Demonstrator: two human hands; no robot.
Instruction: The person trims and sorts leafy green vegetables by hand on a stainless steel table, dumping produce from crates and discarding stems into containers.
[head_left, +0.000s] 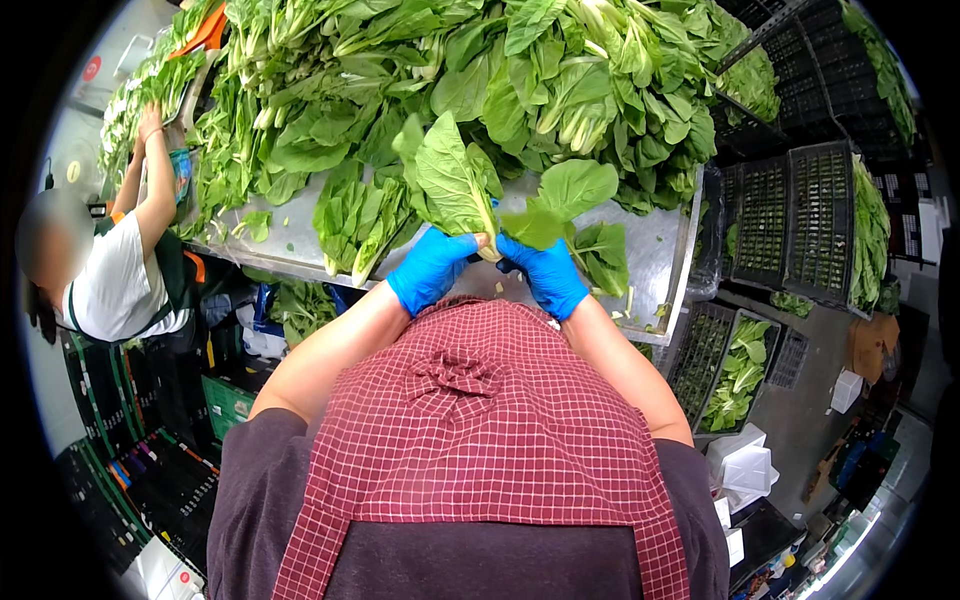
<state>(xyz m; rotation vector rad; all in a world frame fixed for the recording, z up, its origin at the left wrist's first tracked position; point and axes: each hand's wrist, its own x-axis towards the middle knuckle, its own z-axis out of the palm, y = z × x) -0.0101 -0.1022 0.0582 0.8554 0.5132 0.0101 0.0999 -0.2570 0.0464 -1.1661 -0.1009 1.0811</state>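
A leafy green head (454, 180), like choy sum, stands upright before me with its pale stem base towards my body. My left hand (429, 268), in a blue glove, grips it near the base; a bare thumb tip shows at the glove's end. From the other side my right hand (546, 276), also gloved in blue, holds the same base. A broad loose-looking leaf (576, 187) spreads above the right hand, its lower part blurred. Something dark shows at the right fingers, too hidden to name. Left of my hands, trimmed heads (367, 217) lie on the metal table (292, 225).
A large heap of greens (480, 67) covers the table's far side. Cut leaves (602, 255) and scraps lie near its right corner. Black crates (761, 217) of greens stand right. At left, a co-worker (127, 277) reaches into greens. A green crate (225, 405) sits below.
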